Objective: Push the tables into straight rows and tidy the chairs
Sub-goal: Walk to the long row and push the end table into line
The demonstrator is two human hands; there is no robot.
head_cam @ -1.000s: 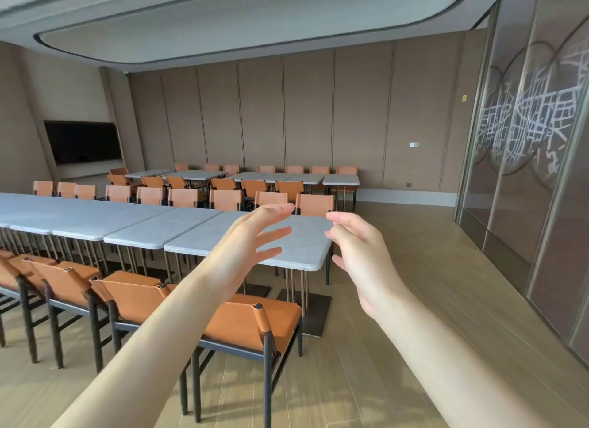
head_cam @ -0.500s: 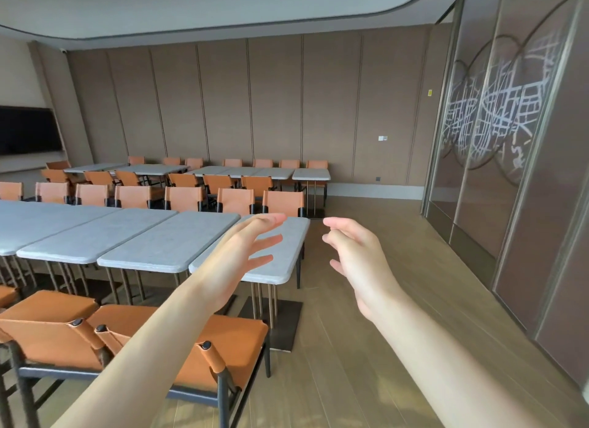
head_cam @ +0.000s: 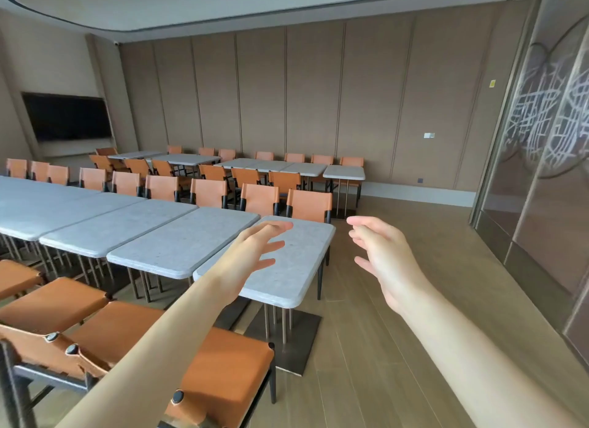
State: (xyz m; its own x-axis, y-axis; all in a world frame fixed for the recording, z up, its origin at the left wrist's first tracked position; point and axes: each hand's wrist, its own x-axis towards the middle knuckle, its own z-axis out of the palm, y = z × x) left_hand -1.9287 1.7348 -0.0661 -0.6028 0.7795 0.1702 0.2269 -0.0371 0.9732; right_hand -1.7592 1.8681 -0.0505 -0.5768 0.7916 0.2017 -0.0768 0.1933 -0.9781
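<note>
Head view. Both arms are stretched forward, bare to the elbow. The left hand [head_cam: 251, 255] is raised over the end table [head_cam: 296, 268] of the near row, fingers spread and loosely curved, holding nothing; whether it touches the grey top cannot be told. The right hand [head_cam: 381, 255] hangs in the air just beyond that table's right edge, over the wooden floor [head_cam: 398, 348], fingers half curled and apart — empty as well.

The end table sits last on the right in a row of grey-topped tables [head_cam: 127, 227] running away to the left, its near edge set slightly further forward than its neighbour's. Orange chairs [head_cam: 309, 204] stand along the far side of this row; more orange chairs line the near side, the closest one [head_cam: 229, 360] below the left forearm, just beside the end table's base. A second row of tables [head_cam: 274, 166] and chairs stands near the panelled back wall [head_cam: 318, 93] — a dark screen [head_cam: 67, 117] hangs at the left.
</note>
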